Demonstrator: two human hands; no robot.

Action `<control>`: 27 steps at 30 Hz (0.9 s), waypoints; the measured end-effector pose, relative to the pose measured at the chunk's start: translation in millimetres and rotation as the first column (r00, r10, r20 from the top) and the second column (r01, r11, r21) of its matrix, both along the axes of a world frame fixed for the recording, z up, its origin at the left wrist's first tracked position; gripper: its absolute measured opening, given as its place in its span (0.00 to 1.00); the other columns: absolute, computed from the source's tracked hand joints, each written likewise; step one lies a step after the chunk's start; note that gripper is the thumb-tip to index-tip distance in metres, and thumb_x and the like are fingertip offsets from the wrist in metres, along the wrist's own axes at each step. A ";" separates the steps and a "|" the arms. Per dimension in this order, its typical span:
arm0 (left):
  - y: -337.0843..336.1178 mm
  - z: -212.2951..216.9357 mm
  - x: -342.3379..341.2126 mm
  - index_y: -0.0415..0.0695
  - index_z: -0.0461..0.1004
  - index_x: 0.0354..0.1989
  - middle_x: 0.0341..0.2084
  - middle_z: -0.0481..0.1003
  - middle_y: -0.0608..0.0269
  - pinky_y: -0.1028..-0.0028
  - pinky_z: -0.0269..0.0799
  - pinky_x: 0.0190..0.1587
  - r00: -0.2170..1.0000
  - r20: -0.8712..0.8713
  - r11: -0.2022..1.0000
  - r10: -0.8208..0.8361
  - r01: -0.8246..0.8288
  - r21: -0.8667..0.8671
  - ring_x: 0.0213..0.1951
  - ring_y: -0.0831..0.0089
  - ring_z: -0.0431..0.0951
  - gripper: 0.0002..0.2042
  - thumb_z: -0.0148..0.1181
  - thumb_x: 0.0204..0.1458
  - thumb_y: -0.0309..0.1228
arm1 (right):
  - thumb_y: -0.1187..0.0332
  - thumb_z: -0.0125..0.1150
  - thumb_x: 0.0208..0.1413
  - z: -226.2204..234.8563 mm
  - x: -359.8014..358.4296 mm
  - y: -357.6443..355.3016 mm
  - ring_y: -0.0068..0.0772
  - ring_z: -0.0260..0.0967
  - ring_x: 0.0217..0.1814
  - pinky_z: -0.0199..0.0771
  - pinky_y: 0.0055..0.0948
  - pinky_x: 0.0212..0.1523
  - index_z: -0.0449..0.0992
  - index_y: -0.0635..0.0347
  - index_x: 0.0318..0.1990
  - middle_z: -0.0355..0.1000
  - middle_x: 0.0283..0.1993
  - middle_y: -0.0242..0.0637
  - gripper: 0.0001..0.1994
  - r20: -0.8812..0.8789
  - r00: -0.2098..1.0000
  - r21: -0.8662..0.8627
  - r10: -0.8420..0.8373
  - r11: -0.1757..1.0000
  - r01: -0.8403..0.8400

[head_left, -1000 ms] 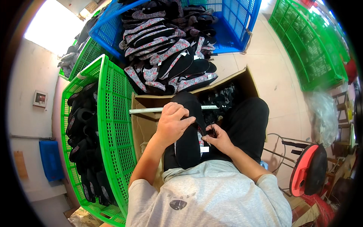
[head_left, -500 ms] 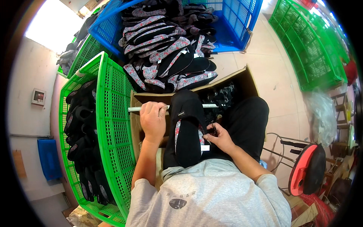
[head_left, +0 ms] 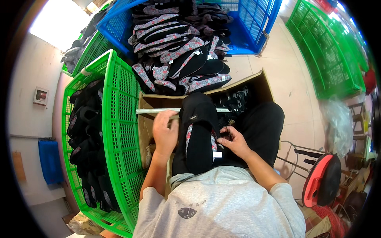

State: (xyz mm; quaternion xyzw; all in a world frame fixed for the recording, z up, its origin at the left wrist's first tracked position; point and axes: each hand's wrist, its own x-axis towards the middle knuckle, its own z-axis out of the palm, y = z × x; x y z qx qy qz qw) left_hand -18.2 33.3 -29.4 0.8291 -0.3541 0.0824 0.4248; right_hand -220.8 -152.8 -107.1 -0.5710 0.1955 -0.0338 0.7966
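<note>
A black slipper [head_left: 200, 152] with a floral lining and a white tag [head_left: 217, 154] lies on my left thigh, its toe pointing away from me. My left hand [head_left: 165, 133] is beside the slipper's toe, fingers apart and slightly blurred, close to a thin white rod [head_left: 152, 111]. That rod lies across the cardboard box, and the toe area hides its middle. At the slipper's right edge, my right hand [head_left: 234, 141] is closed, thumb and finger pinched together, with a small dark tool [head_left: 227, 131] among the fingers; its exact kind is hard to make out.
An open cardboard box [head_left: 262, 85] with dark scraps stands beyond my knees. Behind it are piled floral-lined slippers [head_left: 182, 59] and a blue crate [head_left: 254, 27]. A green crate [head_left: 121, 139] of black slippers stands at left. A red-and-black round seat [head_left: 319, 180] is at right.
My left hand has come off the white rod, its fingers spreading. My right hand stays at the slipper's right edge. The whole view has shifted slightly.
</note>
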 end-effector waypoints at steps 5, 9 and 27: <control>-15.4 -14.1 -29.9 0.37 0.72 0.46 0.34 0.72 0.66 0.83 0.71 0.37 0.669 -0.724 0.978 -0.165 0.017 -0.207 0.34 0.84 0.72 0.15 0.65 0.49 0.19 | 0.73 0.68 0.54 1.4 5.8 12.0 0.11 0.66 0.35 0.67 0.16 0.37 0.67 0.60 0.49 0.70 0.39 0.26 0.18 0.030 0.998 0.059 -0.054 0.997 0.052; -15.9 -25.5 -34.2 0.38 0.71 0.40 0.30 0.71 0.69 0.83 0.69 0.33 0.649 -0.751 0.984 -0.117 -0.025 -0.175 0.30 0.85 0.69 0.12 0.65 0.49 0.18 | 0.73 0.69 0.53 4.2 7.7 20.9 0.11 0.66 0.33 0.68 0.16 0.36 0.67 0.59 0.48 0.71 0.36 0.25 0.18 -0.019 0.997 0.087 -0.074 0.993 0.075; -19.2 -20.3 -62.1 0.42 0.64 0.27 0.22 0.63 0.62 0.73 0.63 0.27 0.937 -0.338 0.993 0.088 -0.108 -0.042 0.23 0.71 0.63 0.15 0.63 0.35 0.13 | 0.80 0.67 0.52 -4.9 9.6 33.1 0.17 0.67 0.34 0.72 0.20 0.37 0.69 0.56 0.44 0.71 0.35 0.25 0.15 -0.101 0.988 0.215 -0.113 0.968 0.133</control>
